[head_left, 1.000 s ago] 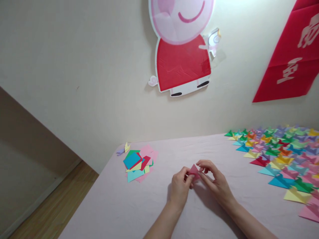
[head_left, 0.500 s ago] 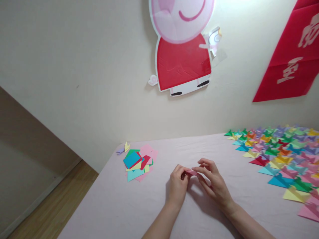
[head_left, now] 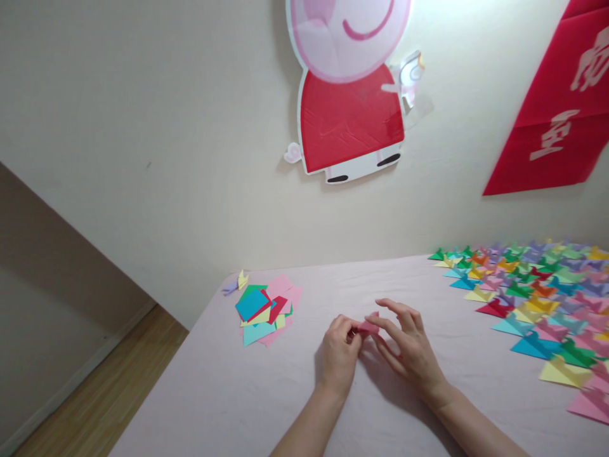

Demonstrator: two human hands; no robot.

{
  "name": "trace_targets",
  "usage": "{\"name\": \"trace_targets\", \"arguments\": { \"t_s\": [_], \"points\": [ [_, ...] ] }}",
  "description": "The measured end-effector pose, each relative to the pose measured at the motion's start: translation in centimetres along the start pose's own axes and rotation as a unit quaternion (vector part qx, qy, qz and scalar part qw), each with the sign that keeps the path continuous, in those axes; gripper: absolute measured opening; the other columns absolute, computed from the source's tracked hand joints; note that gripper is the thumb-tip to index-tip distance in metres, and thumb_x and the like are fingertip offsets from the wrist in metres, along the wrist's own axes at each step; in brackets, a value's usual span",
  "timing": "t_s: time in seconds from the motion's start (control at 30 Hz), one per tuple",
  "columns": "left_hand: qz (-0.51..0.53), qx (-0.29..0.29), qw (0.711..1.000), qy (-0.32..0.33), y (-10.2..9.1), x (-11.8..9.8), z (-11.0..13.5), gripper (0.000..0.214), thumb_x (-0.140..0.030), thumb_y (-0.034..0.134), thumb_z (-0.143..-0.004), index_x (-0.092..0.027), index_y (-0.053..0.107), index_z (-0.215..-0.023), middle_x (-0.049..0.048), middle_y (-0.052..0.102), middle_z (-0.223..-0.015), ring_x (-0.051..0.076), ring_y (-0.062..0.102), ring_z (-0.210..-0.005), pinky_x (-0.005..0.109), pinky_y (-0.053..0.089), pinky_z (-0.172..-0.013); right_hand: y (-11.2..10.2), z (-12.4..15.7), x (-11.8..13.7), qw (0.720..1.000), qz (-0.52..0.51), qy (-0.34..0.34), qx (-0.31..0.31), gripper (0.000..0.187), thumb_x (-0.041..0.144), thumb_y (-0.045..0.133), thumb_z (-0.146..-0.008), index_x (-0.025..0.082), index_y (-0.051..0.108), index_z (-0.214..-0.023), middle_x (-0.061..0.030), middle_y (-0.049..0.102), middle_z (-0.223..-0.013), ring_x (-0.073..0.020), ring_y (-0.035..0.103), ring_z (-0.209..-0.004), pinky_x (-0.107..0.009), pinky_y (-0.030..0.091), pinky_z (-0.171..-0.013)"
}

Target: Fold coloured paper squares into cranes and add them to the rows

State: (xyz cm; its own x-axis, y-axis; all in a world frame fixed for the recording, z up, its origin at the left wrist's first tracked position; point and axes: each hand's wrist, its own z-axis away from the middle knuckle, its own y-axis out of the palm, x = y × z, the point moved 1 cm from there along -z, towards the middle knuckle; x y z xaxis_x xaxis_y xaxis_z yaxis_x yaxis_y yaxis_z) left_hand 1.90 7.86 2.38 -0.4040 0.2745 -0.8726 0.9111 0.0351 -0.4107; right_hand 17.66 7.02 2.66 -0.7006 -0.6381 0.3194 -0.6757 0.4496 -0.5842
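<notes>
Right of the paper pile (head_left: 257,306), we pinch a pink folded paper (head_left: 364,327) in our curled left hand (head_left: 340,355). Our right hand (head_left: 413,351), farther from the pile, is half open, its fingertips at that paper; we cannot tell whether they grip. Folded shapes (head_left: 537,304) stand in rows well right of the pile.

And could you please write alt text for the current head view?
A bare left hand pinches a small folded pink paper piece over a pale pink cloth, the bare right hand touching it. Loose multicoloured paper sheets lie to the left; rows of folded multicoloured paper figures sit to the right.
</notes>
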Motion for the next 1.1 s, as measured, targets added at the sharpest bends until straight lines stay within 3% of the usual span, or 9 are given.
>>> {"name": "trace_targets", "arguments": {
  "t_s": [0.3, 0.47, 0.6, 0.7, 0.77, 0.9, 1.0, 1.1],
  "points": [
    [0.011, -0.012, 1.000, -0.003, -0.2, -0.2, 0.0, 0.011, -0.019, 0.058, -0.086, -0.020, 0.065, -0.078, 0.0009, 0.061, -0.083, 0.016, 0.058, -0.078, 0.025, 0.043, -0.067, 0.1, -0.1, -0.1, 0.999, 0.006, 0.017, 0.042, 0.020, 0.022, 0.061, -0.086, 0.027, 0.068, -0.104, -0.0094, 0.056, -0.130, -0.0311, 0.049, -0.114, -0.049, 0.044, -0.095],
    [0.023, -0.001, 1.000, 0.010, -0.1, -0.2, 0.1, 0.012, -0.014, 0.056, -0.085, -0.020, 0.065, -0.080, 0.0008, 0.061, -0.083, 0.017, 0.058, -0.080, 0.025, 0.043, -0.069, 0.4, 0.0, -0.3, 0.999, -0.028, 0.021, 0.030, 0.021, 0.021, 0.058, -0.088, 0.027, 0.067, -0.105, -0.0090, 0.058, -0.128, -0.0291, 0.050, -0.112, -0.046, 0.046, -0.093],
    [0.041, 0.003, 0.999, 0.011, 0.1, -0.1, 0.0, 0.011, -0.021, 0.059, -0.086, -0.020, 0.067, -0.078, 0.0007, 0.061, -0.081, 0.016, 0.058, -0.078, 0.025, 0.042, -0.067, 0.7, 0.1, -0.9, 0.992, -0.090, 0.084, 0.034, 0.014, 0.027, 0.057, -0.091, 0.028, 0.071, -0.090, -0.0078, 0.064, -0.118, -0.0289, 0.053, -0.110, -0.048, 0.046, -0.092],
    [0.076, 0.013, 0.997, -0.002, 0.1, 0.0, -0.1, 0.012, -0.027, 0.064, -0.085, -0.019, 0.068, -0.078, 0.0007, 0.062, -0.080, 0.016, 0.058, -0.076, 0.025, 0.042, -0.067, 0.9, 0.2, -1.5, 0.970, -0.169, 0.165, 0.047, 0.017, 0.039, 0.061, -0.090, 0.027, 0.072, -0.083, -0.0082, 0.066, -0.115, -0.0294, 0.054, -0.112, -0.050, 0.046, -0.095],
    [0.096, 0.022, 0.995, -0.010, 0.1, 0.0, -0.1, 0.012, -0.029, 0.064, -0.084, -0.019, 0.069, -0.079, 0.0006, 0.063, -0.080, 0.016, 0.058, -0.075, 0.025, 0.042, -0.067, 1.0, 0.2, -1.7, 0.940, -0.250, 0.222, 0.068, 0.024, 0.045, 0.062, -0.088, 0.024, 0.072, -0.081, -0.0090, 0.067, -0.114, -0.0280, 0.059, -0.107, -0.046, 0.049, -0.092],
    [0.110, 0.031, 0.993, -0.028, 0.1, 0.1, -0.2, 0.018, -0.035, 0.063, -0.085, -0.018, 0.067, -0.080, 0.0008, 0.064, -0.079, 0.016, 0.057, -0.075, 0.025, 0.044, -0.069, 1.0, -0.1, -1.5, 0.878, -0.363, 0.301, 0.083, 0.032, 0.051, 0.065, -0.084, 0.020, 0.069, -0.080, -0.0053, 0.070, -0.084, -0.0193, 0.063, -0.074, -0.031, 0.052, -0.066],
    [0.111, 0.034, 0.993, -0.037, 0.0, 0.1, -0.3, 0.021, -0.037, 0.060, -0.086, -0.018, 0.064, -0.078, -0.0001, 0.062, -0.075, 0.016, 0.055, -0.073, 0.025, 0.043, -0.067, 0.9, -0.2, -1.2, 0.878, -0.353, 0.313, 0.075, 0.033, 0.051, 0.067, -0.081, 0.019, 0.067, -0.073, -0.0010, 0.064, -0.067, -0.0158, 0.057, -0.062, -0.027, 0.047, -0.057],
    [0.101, 0.025, 0.994, -0.035, -0.2, 0.1, -0.3, 0.020, -0.034, 0.057, -0.087, -0.019, 0.060, -0.074, -0.0017, 0.057, -0.072, 0.015, 0.051, -0.069, 0.024, 0.040, -0.065, 1.0, -0.2, -1.1, 0.882, -0.347, 0.311, 0.070, 0.030, 0.049, 0.068, -0.079, 0.020, 0.064, -0.074, 0.0007, 0.061, -0.066, -0.0147, 0.055, -0.061, -0.026, 0.046, -0.056]
  ]
}}
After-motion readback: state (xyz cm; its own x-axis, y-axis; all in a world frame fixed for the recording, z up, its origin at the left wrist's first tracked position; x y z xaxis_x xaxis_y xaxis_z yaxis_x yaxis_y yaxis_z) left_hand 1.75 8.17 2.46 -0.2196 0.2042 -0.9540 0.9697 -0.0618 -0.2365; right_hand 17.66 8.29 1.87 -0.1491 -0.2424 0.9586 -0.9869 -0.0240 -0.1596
